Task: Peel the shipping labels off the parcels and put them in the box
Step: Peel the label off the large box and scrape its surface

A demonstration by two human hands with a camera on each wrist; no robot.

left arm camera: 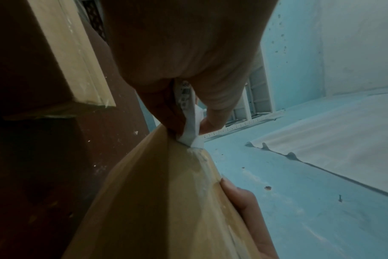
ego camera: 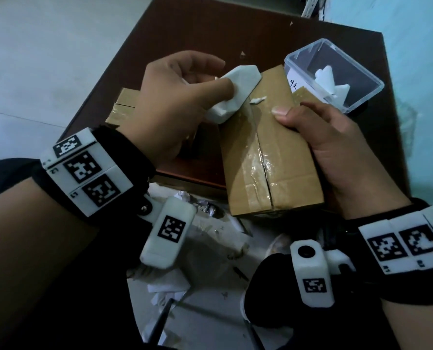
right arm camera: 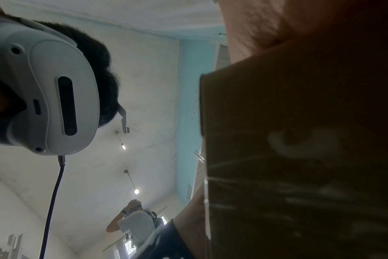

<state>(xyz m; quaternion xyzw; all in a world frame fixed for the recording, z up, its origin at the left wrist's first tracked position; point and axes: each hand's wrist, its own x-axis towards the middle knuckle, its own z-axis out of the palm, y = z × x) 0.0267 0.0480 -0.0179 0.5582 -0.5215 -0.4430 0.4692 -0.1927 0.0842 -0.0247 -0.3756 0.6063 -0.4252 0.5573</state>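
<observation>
- Parcel (ego camera: pixel 266 152), a taped brown carton, is held up off the table edge nearest the person; the right hand (ego camera: pixel 336 157) wraps round its right side from beneath, thumb pressed flat on the taped top face.
- Below it, on the floor, lies a litter of crumpled paper scraps (ego camera: pixel 170 286).
- On the carton's upper left, the left hand (ego camera: pixel 175 102) pinches the shipping label (ego camera: pixel 233 94) between thumb and fingers. It is white, folded on itself and mostly lifted.
- In the left wrist view the label runs from between the fingers down to a narrow root on the parcel's edge, so the grip sits above and left of the point that seems to be stuck; the bonded strip looks small.
- A torn white fragment (ego camera: pixel 258 100) rests on the tape just beside the lifted label.
- Risk, as I judge it: pulling sharply or sideways could tear the last strip and leave more fragments; the glossy tape may lift with it, or cardboard skin may come away.
- The sticky underside could also fold onto itself or cling to the fingers, making the drop awkward.
- If the right hand's hold slackens, the carton could twist out against the pull.
- Further back, a second parcel (ego camera: pixel 124 104) lies on the brown table (ego camera: pixel 210 34), partly behind the left hand.
- Farthest, at the right, the clear plastic box (ego camera: pixel 361 102) stands open with white labels already inside, well apart from the held label.
</observation>
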